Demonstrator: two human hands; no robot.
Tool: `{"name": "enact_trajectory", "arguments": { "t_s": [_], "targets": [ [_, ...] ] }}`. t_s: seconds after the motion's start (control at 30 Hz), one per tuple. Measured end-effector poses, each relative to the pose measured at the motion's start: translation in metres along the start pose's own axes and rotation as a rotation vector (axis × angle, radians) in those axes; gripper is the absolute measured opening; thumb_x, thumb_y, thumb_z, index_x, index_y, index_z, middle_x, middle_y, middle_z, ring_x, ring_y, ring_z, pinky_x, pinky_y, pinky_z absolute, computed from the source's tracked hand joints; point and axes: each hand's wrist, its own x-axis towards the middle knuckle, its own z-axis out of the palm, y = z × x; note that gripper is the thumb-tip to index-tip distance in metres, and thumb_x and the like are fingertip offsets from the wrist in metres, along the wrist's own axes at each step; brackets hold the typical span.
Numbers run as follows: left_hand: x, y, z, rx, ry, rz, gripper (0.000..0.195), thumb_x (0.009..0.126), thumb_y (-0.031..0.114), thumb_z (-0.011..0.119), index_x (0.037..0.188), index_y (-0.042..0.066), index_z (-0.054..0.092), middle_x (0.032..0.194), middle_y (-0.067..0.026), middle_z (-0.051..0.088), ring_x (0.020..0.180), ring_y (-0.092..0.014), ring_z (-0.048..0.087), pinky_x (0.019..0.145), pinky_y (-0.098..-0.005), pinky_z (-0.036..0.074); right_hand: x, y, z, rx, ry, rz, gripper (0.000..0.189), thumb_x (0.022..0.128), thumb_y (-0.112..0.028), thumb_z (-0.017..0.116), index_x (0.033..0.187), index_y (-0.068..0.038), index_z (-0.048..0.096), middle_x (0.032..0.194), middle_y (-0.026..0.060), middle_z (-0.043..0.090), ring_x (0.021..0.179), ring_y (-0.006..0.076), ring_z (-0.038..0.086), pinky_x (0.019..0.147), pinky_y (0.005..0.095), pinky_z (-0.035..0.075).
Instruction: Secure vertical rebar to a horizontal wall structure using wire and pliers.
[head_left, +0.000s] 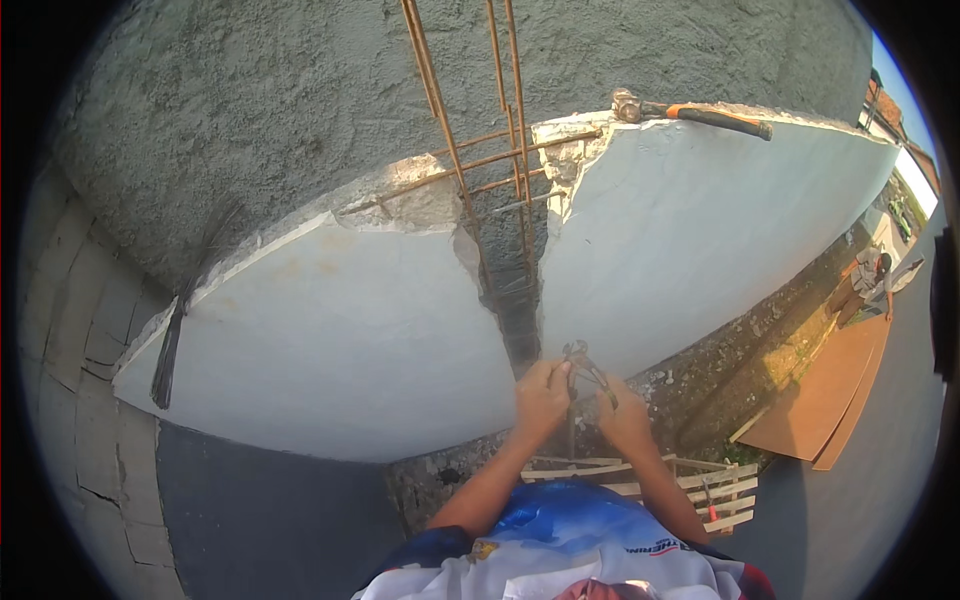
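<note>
Both of my hands are raised in front of the gap in a pale blue plastered wall (360, 300). A pair of end-cutting pincers (589, 367) is between them, jaws pointing up. My left hand (543, 397) has its fingers closed near the pincers' jaws; whether it grips the tool or something thin beside it cannot be told. My right hand (624, 420) is closed around a handle of the pincers. Rusty steel reinforcing bars (517, 97) rise from the gap, with shorter horizontal bars (487, 161) crossing them at the broken wall edges.
A hammer (697, 118) with a black and orange handle lies on the wall top. A bundle of thin wire (176, 330) hangs over the left part. Below are a wooden slatted pallet (724, 491) and a red-handled tool (711, 510). At right, a person (862, 285) touches brown boards (825, 390).
</note>
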Motion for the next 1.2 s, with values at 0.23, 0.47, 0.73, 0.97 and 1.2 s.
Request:
{"name": "enact_trajectory", "arguments": {
  "t_s": [0.23, 0.47, 0.73, 0.97, 1.2],
  "targets": [
    [0.015, 0.001, -0.016, 0.057, 0.006, 0.105, 0.013, 0.093, 0.009, 0.062, 0.088, -0.002, 0.065, 0.074, -0.0103, 0.067, 0.059, -0.012, 0.062, 0.055, -0.0287, 0.05, 0.015, -0.005, -0.001, 0.083, -0.111, 0.092, 0.025, 0.088, -0.015, 0.058, 0.11, -0.004, 0.06, 0.079, 0.024, 0.064, 0.082, 0.0457, 0.062, 0.075, 0.05, 0.048],
    [0.018, -0.036, -0.02, -0.368, -0.242, -0.403, 0.019, 0.1, 0.016, 0.052, 0.091, -0.001, 0.055, 0.078, -0.008, 0.064, 0.064, -0.013, 0.065, 0.056, -0.0256, 0.057, 0.004, -0.001, 0.016, 0.31, 0.017, -0.203, 0.036, 0.088, -0.003, 0.058, 0.123, 0.004, 0.057, 0.124, 0.0218, 0.06, 0.106, 0.0334, 0.062, 0.092, 0.0386, 0.047],
    [0.024, -0.053, -0.039, -0.473, -0.078, -0.597, 0.02, 0.101, 0.016, 0.051, 0.092, -0.002, 0.054, 0.081, -0.0097, 0.063, 0.07, -0.016, 0.069, 0.058, -0.0273, 0.058, 0.01, -0.054, 0.004, 0.508, -0.065, -0.256, 0.027, 0.098, -0.008, 0.051, 0.122, 0.004, 0.054, 0.133, 0.0195, 0.056, 0.121, 0.0274, 0.056, 0.103, 0.04, 0.043],
    [-0.008, -0.121, -0.101, -0.328, 0.042, -0.672, 0.019, 0.1, 0.014, 0.05, 0.09, -0.002, 0.053, 0.081, -0.0121, 0.064, 0.068, -0.018, 0.069, 0.057, -0.0284, 0.058, 0.034, -0.117, 0.003, 0.751, -0.274, -0.205, 0.048, 0.098, -0.013, 0.049, 0.14, 0.002, 0.03, 0.113, 0.0238, 0.062, 0.097, 0.0301, 0.068, 0.079, 0.0365, 0.056],
    [-0.055, -0.172, -0.161, -0.436, 0.224, -0.768, 0.018, 0.101, 0.014, 0.05, 0.092, -0.002, 0.052, 0.081, -0.0131, 0.065, 0.068, -0.019, 0.068, 0.057, -0.0288, 0.059, 0.055, -0.167, 0.019, 1.199, -0.71, 0.146, 0.051, 0.098, -0.022, 0.049, 0.141, -0.001, 0.033, 0.1, 0.0183, 0.063, 0.077, 0.0248, 0.068, 0.051, 0.024, 0.043]
  ]
}}
